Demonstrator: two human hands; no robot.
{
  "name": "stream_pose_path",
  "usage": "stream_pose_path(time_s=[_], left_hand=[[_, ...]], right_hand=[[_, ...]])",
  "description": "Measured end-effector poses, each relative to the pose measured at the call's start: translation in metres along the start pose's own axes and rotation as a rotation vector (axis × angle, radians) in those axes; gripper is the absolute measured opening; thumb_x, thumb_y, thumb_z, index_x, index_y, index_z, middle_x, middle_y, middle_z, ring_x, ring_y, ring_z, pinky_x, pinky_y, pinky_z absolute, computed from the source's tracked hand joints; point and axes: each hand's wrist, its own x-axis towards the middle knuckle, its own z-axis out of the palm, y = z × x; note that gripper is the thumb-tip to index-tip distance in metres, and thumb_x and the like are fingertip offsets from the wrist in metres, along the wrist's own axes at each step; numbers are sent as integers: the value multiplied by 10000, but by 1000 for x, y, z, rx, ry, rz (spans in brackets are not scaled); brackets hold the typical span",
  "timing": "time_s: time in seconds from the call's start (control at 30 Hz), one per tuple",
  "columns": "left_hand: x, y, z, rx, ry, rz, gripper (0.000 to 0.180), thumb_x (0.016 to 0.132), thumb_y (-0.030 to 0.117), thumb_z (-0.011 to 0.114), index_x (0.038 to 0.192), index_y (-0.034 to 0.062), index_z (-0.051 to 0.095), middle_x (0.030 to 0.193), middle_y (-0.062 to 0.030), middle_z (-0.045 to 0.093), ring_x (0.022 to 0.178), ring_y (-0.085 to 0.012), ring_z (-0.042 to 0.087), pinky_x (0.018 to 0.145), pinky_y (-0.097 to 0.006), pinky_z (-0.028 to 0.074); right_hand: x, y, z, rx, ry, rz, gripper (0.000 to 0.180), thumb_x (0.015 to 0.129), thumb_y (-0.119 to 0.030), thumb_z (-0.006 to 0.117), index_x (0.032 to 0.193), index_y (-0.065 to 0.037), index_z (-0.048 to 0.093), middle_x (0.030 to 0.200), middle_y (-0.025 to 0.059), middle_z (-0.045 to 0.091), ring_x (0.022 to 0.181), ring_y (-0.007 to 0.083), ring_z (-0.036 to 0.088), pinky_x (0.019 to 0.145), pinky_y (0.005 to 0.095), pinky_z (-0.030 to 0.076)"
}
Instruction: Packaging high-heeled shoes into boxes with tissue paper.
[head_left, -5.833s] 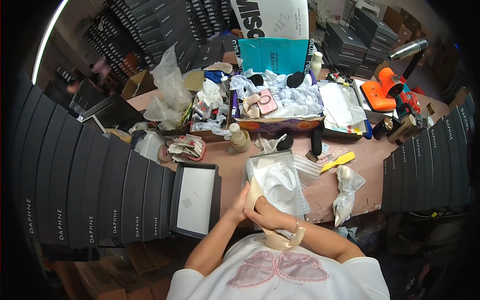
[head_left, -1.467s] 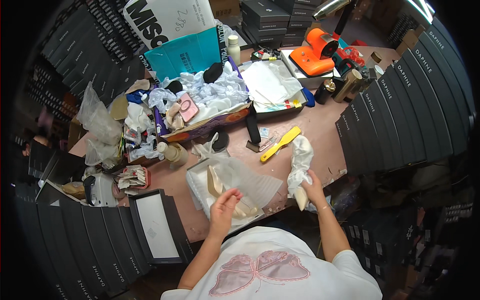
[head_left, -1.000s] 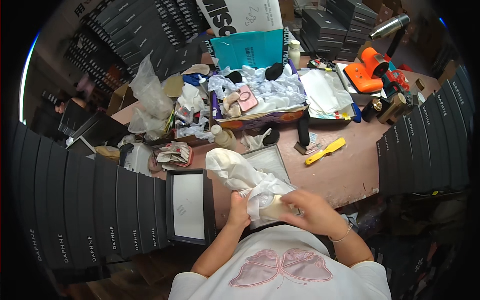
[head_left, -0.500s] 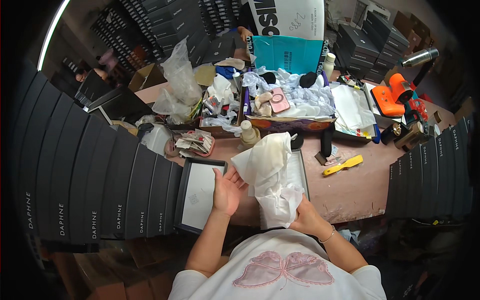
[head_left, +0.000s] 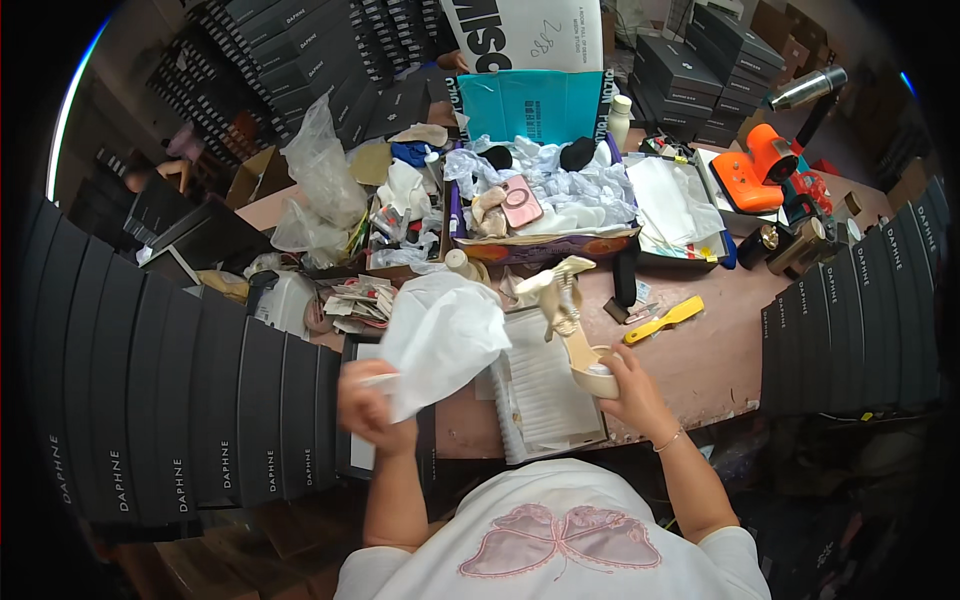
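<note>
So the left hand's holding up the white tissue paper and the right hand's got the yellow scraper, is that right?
Not quite. In the head view the left hand does hold the white tissue paper, but the right hand holds a cream high-heeled shoe; the yellow scraper lies untouched on the table.

White tissue sheet [head_left: 440, 340] in left hand [head_left: 368, 408] at worktable [head_left: 720, 360] front-left edge, over open shoe box [head_left: 350, 455]. Cream high-heeled sandal [head_left: 570, 320] in right hand [head_left: 628, 388], right of it, above ribbed box lid [head_left: 545, 385]. Yellow scraper [head_left: 665, 320] further right. Cluttered cardboard tray [head_left: 545, 205] behind, toward back edge.

bright, even overhead light; strong fisheye bending and black vignette at the rim; centre fairly sharp
</note>
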Motion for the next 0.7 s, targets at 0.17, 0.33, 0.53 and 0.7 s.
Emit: stream_pose_path(time_s=[0.17, 0.33, 0.53, 0.7], left_hand=[[-158, -131, 7, 357, -929, -501, 328, 951, 301, 499, 959, 1, 631, 862, -159, 624, 808, -251, 627, 722, -364, 484], [-102, -108, 14, -777, -1071, -1107, 540, 959, 456, 450, 1245, 4, 524, 1197, -187, 562, 1020, -272, 617, 934, -360, 476], [-154, -43, 15, -1313, -1030, -1934, 761, 901, 612, 405, 1397, 42, 315, 1278, -221, 483, 1032, -341, 600, 763, -334, 575], [-158, -31, 13, -1301, -596, -1761, 805, 902, 699, 229, 1372, 60, 363, 1206, -139, 548, 968, -244, 612, 760, -342, 540]], right_hand=[[-3, -12, -22, 205, 60, -132, 575, 638, -110, 757, 1168, -121, 533, 1384, 171, 400, 1155, 380, 503, 923, 419, 456], [1, -50, -50, -71, -336, -539, 509, 693, -112, 703, 1171, -153, 535, 1392, 125, 404, 1198, 305, 483, 974, 411, 411], [23, -65, -22, -349, -137, -612, 509, 766, -113, 631, 1256, -195, 519, 1407, 126, 389, 1277, 282, 401, 1055, 513, 296], [23, -77, 22, 127, 30, -461, 364, 765, -181, 677, 1097, -58, 594, 954, 104, 590, 902, 293, 551, 766, 391, 439]])
